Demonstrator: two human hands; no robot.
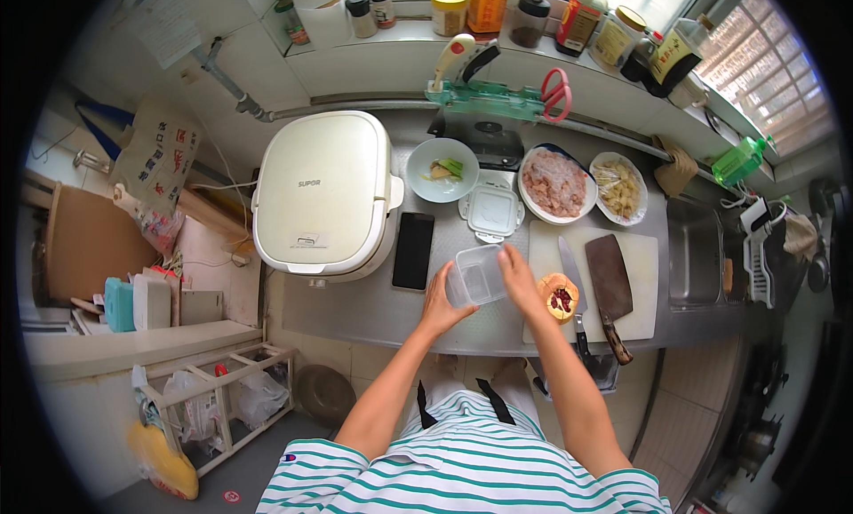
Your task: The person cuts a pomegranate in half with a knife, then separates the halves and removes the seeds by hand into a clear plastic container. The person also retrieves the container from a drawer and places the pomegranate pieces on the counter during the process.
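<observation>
A clear plastic food container (477,278) is held above the steel worktop, its open mouth facing up. My left hand (445,307) grips its left side and lower edge. Against its right wall rests my right hand (518,279), fingers pointing away from me. Just beyond lies a clip-on container lid (492,211). To the right, a pomegranate (558,298) with its top cut away and red seeds showing sits on the white cutting board (638,274). Beside it are a long kitchen knife (568,267) and a cleaver (608,277), handles towards me.
A white SUPOR appliance (322,187) stands left, with a phone (412,251) beside it. Behind are a bowl with scallion pieces (442,170), a bowl of raw minced meat (557,183) and a covered bowl of pale chunks (618,187). A sink (694,254) lies right; a knife rack (490,101) stands behind.
</observation>
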